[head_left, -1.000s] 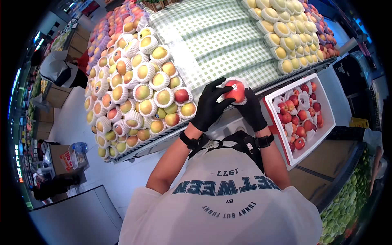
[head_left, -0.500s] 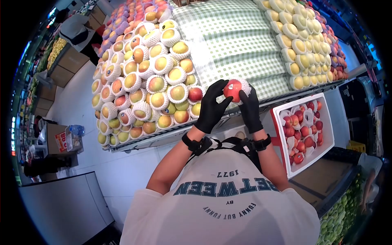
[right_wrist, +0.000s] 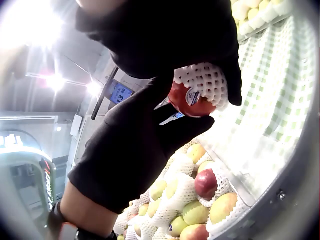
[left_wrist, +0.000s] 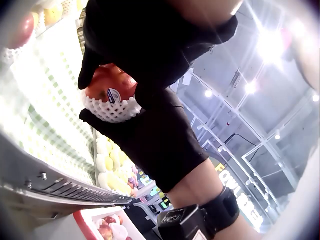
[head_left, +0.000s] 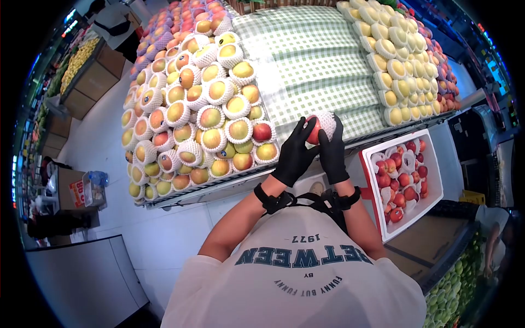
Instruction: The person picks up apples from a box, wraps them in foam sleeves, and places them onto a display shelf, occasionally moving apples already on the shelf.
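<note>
Head view: I see left hand (head_left: 296, 156) and right hand (head_left: 333, 154) gripping a red fruit (head_left: 313, 133) between them, white box (head_left: 418, 210) at four o'clock. Left-wrist view: foam net (left_wrist: 111, 109) partly covers it. Right-wrist view: maroon fruit (right_wrist: 205, 184) at its six o'clock.

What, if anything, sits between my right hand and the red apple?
A white foam net does: it covers the side of the red apple facing your right hand. Nothing else visible is in the way.

Illegible sticker (left_wrist: 114, 95) on red fruit (left_wrist: 107, 80)
</note>
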`<state>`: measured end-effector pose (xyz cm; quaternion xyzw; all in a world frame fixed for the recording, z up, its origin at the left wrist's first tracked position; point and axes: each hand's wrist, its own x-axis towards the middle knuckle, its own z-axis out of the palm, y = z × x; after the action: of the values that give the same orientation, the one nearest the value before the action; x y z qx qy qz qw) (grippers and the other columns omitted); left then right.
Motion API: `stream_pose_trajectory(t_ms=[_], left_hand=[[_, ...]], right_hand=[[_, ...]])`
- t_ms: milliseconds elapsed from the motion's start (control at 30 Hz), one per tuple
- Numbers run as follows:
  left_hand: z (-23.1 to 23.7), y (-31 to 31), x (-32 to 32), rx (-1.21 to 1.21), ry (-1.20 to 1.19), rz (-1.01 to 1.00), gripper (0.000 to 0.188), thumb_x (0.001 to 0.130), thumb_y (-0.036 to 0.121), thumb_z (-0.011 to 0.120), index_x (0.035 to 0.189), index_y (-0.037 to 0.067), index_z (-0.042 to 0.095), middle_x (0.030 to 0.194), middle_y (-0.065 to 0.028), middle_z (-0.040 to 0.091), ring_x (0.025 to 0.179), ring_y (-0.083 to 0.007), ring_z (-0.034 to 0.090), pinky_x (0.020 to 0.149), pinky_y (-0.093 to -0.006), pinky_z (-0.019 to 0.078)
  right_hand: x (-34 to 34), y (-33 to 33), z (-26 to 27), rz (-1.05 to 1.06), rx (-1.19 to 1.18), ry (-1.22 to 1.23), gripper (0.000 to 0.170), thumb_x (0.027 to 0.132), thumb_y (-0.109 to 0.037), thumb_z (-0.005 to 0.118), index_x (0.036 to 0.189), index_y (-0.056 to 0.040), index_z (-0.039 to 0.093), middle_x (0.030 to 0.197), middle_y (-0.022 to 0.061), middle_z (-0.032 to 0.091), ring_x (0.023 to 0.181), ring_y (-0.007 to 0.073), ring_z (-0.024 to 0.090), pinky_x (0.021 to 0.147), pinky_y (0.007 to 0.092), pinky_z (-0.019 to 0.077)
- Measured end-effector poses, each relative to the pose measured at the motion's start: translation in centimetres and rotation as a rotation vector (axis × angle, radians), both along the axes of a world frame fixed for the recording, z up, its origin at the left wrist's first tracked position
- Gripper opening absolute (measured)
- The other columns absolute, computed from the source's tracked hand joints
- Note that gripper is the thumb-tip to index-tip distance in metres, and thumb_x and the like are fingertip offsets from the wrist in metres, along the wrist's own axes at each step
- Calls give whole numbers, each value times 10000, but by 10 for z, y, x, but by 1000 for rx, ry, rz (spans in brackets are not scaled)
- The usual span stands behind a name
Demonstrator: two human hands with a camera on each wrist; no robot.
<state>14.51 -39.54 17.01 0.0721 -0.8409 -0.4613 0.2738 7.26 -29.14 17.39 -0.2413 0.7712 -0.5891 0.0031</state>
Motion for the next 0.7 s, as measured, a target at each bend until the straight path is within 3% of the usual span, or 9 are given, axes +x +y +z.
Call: stream_pose_trajectory(t_ms=[100,233,300,400,467,567,600,700], left_hand=[[0,-6,0,-19,62,66,734,713,142,789,1366,119,455,1388,-242,426,1170,-361,545,869,-378,515],[0,-13,-1,417,137,-52,625,747,33,764,1308,30,489,1309,-131,525,1173,-211,536,920,-352,523],[-5,-16,-2,568,109,-77,644,733,41,778,1300,20,475,1273,-127,545,1157,-216,546,903,-345,528],[-4,-19,-1,465,101,7,663,720,52,791,1291,17,455,1246,-118,556,1128,-213,561,900,-343,526],[0,-23,1,441,109,21,664,718,50,791,1286,20,447,1250,-117,549,1132,-214,558,905,-347,522],[10,-30,8,504,108,-3,672,710,47,794,1284,24,444,1281,-119,525,1162,-214,537,930,-351,505],[10,-32,9,543,107,-19,675,707,45,794,1284,25,445,1296,-120,514,1176,-213,527,940,-352,498],[-3,-30,9,547,263,-98,715,687,50,806,1297,24,433,1321,-124,492,1212,-214,495,962,-357,478]], right_hand=[[1,-3,13,10,46,91,546,946,-205,482,1422,-56,261,966,231,634,878,319,644,770,405,505],[-5,-1,17,21,120,37,531,943,-140,477,1424,-60,267,750,178,616,655,255,602,616,368,477],[-9,4,10,34,157,30,534,936,-117,490,1421,-62,273,683,165,589,592,228,568,568,351,454],[-10,3,8,-10,162,244,466,908,-88,526,1354,-71,393,832,191,617,622,242,580,592,374,461],[-11,-2,4,-28,68,241,379,888,-79,549,1264,-64,501,977,161,630,723,220,594,666,349,476],[-13,-2,4,-11,-33,83,353,879,-74,563,1231,-61,531,1024,121,635,840,175,597,752,305,477],[-10,0,13,1,-41,-126,349,877,-73,570,1223,-45,538,1069,88,628,902,147,589,800,276,470],[-6,0,20,1,-185,-157,353,883,-66,564,1232,-23,527,1060,88,626,905,137,583,788,272,469]])
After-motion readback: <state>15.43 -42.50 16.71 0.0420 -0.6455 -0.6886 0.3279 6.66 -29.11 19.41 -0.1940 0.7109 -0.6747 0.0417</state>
